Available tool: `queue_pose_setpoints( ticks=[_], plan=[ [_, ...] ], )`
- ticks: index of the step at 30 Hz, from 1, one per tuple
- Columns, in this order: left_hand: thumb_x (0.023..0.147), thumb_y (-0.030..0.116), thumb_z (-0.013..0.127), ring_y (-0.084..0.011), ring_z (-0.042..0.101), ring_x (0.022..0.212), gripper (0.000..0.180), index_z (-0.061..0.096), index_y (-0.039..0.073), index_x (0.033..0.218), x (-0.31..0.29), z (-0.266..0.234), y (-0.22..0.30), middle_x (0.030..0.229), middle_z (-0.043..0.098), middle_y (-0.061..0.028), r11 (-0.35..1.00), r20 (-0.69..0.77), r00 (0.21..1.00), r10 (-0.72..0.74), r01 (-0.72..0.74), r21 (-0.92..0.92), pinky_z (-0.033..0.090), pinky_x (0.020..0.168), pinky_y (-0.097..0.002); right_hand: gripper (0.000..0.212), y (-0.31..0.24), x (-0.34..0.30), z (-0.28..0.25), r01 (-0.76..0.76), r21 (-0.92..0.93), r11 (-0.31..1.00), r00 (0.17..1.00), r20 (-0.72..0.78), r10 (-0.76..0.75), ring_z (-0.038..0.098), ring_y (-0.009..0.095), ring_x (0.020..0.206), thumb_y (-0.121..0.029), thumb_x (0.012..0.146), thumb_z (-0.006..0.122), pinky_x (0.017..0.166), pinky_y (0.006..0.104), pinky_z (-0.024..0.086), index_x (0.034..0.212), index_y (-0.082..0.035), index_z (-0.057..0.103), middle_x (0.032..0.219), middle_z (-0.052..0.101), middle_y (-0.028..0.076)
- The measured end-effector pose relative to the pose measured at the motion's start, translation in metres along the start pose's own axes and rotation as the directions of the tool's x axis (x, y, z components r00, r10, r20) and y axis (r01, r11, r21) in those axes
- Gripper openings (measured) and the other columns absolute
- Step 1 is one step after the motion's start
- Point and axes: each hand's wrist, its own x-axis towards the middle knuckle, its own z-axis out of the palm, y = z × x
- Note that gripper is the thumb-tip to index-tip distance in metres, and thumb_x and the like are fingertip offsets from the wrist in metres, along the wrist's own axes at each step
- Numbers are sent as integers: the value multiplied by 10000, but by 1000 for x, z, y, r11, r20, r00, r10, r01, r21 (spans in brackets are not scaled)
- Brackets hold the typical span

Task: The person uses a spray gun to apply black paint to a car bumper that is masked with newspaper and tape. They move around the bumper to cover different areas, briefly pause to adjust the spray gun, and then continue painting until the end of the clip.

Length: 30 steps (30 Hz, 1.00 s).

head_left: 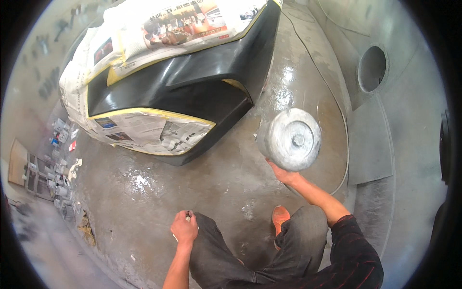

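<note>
My right hand [285, 174] is closed beneath a spray gun [295, 139], of which mainly the round, grey, paint-smeared lidded cup shows from above. The cup hides the trigger and most of my fingers. Just ahead and to the left of it stands a glossy black car bumper [202, 67], apart from the gun. Newspaper [144, 130] edged with yellow masking tape [159, 111] covers its lower opening, and more paper wraps its top. Near my left knee, my left hand [185, 226] is closed around something small and pale at its edges, too hidden to name.
A thin hose [332, 96] runs along the floor on the right, below a grey wall with a round opening [372, 69]. Wet, shiny patches mark the concrete floor [139, 183]. Several cans and containers [60, 168] line the far left, near crumpled brown scraps [86, 229].
</note>
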Motion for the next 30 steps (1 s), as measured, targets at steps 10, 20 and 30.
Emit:
queue_pose_setpoints(
  ticks=[10,20,30],
  plan=[
    [946,298,688,-391,697,872,208,697,90,951,7,-5,-20,970,725,-143,999,1,999,54,-54,-2,531,753,-513,112,-15,30,3,-345,561,753,881,-82,465,512,83,735,-138,980,704,651,291,448,966,-63,622,762,550,-48],
    [930,283,702,-395,697,868,195,704,89,955,11,-6,-41,950,728,-138,998,19,998,64,-64,0,533,757,-500,145,14,19,36,-438,430,789,805,-203,557,480,74,744,-155,980,718,653,291,431,1027,-74,607,821,560,-34],
    [943,295,687,-388,701,873,207,695,89,965,15,-13,-51,967,731,-139,999,52,998,36,-38,39,535,767,-498,121,-60,38,16,-63,504,861,981,-127,146,483,77,761,-123,983,709,689,299,449,1012,-75,602,844,572,-21]
  ],
)
